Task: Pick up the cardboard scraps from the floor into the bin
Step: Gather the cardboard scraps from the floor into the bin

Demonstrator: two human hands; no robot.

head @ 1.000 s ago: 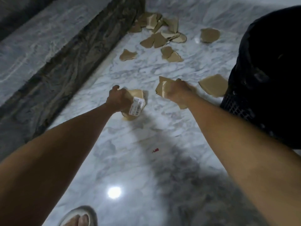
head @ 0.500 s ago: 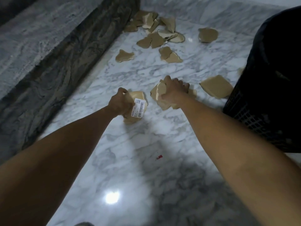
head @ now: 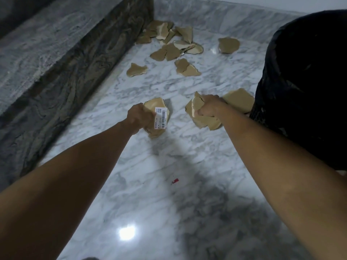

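Dim, soft-focus wide-angle view: overhead lamp glare spot (head: 127,232) on the glossy marble floor (head: 216,77), broad grey shadow (head: 216,203) right of that glare, black bin (head: 304,87) detail lost in darkness, stone step (head: 62,59) edge bowed.

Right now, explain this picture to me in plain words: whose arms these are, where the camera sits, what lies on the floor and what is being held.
No machine here: these are a person's two bare arms, filmed by one wide-angle camera worn on the head, looking forward and down. The floor is pale marble, with a dark stone ledge along the left. The left hand grips cardboard scraps with a white barcode label. The right hand grips a bunch of plain scraps. One large scrap lies just beyond that hand, beside the black bin on the right. More loose scraps lie scattered farther away near the corner. A tiny red bit lies between the arms.
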